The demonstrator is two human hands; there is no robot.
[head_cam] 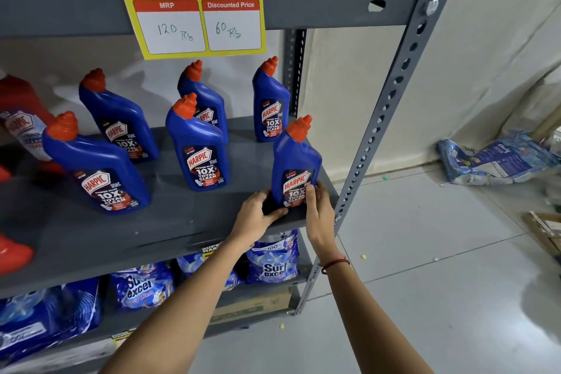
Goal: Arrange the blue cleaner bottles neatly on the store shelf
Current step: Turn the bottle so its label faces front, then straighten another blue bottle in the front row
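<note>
My hands: left hand (258,209) and right hand (318,209) clamp the blue bottle (296,164) base, arms outstretched
Place: shelf (170,222) front right corner
Bottle: glossy plastic, angled orange cap

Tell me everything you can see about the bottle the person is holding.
The held bottle is glossy blue plastic with an angled neck and a ribbed orange-red cap pointing up and right. Its dark front label reads Harpic, Power Plus, 10X Total Clean. It stands upright at the front right corner of the grey shelf, label facing out. The left hand cups its lower left side and the right hand its lower right, fingers over the label's bottom. No other bottle touches it.
</note>
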